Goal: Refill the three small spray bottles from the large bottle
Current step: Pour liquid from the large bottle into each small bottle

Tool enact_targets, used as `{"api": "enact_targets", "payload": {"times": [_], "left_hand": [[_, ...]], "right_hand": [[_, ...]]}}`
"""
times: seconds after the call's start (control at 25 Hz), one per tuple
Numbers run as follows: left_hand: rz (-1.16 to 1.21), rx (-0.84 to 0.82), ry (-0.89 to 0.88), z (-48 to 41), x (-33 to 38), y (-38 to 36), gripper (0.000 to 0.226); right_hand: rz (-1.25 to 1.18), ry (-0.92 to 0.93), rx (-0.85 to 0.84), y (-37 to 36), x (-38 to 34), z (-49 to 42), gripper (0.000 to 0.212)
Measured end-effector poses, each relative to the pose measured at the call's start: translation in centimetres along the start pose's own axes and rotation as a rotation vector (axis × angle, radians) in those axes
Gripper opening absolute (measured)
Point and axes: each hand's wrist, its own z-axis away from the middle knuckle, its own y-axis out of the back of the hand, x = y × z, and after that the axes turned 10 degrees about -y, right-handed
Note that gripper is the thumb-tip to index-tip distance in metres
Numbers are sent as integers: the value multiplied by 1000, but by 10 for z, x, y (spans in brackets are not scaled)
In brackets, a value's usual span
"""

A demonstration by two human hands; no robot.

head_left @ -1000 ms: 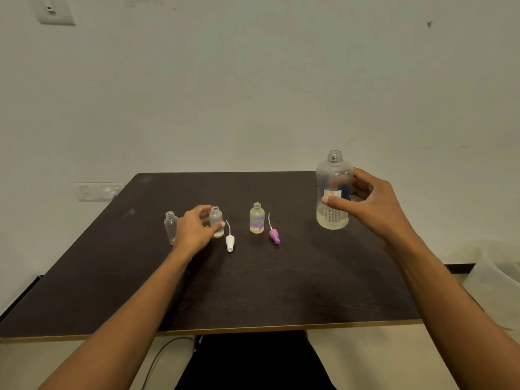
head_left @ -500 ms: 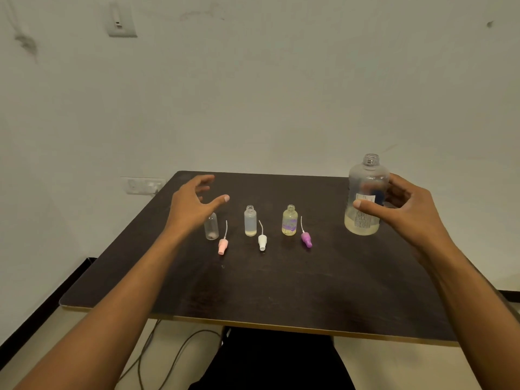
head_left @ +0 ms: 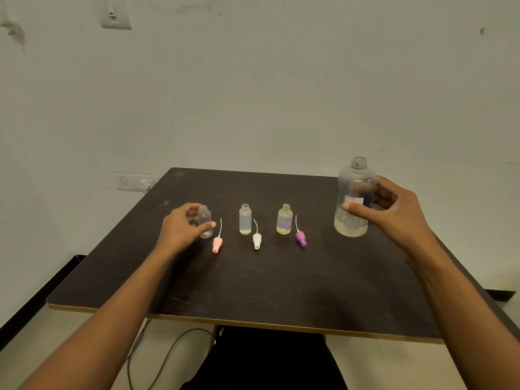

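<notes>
Three uncapped small spray bottles stand in a row on the dark table (head_left: 281, 291). The left bottle (head_left: 205, 224) is clear, the middle one (head_left: 245, 220) holds a little liquid at its bottom, and the right one (head_left: 284, 220) looks yellowish. A spray head lies beside each: pink (head_left: 217, 243), white (head_left: 256, 240), purple (head_left: 300, 237). My left hand (head_left: 183, 228) wraps the left bottle, thumb on its front. My right hand (head_left: 394, 212) holds the open large bottle (head_left: 355, 198), which stands upright with pale liquid at its bottom.
The table stands against a pale wall with a socket plate (head_left: 135, 181) at table height and a switch (head_left: 115, 12) higher up. A cable (head_left: 168, 353) hangs below the table's front edge.
My left hand has come down from above the left small bottle and closed around it. My right hand stays on the large bottle. The view has shifted slightly.
</notes>
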Motion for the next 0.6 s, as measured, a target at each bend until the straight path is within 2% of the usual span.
{"api": "enact_targets", "payload": {"times": [0.12, 0.44, 0.6], "left_hand": [[-7, -2, 12, -2, -5, -3, 69], [0, 39, 13, -2, -4, 1, 49], [37, 97, -72, -8, 22, 11, 44]], "right_hand": [[-5, -6, -9, -1, -2, 1, 74], [-5, 9, -5, -2, 2, -1, 84], [4, 10, 5, 1, 0, -4, 84]]}}
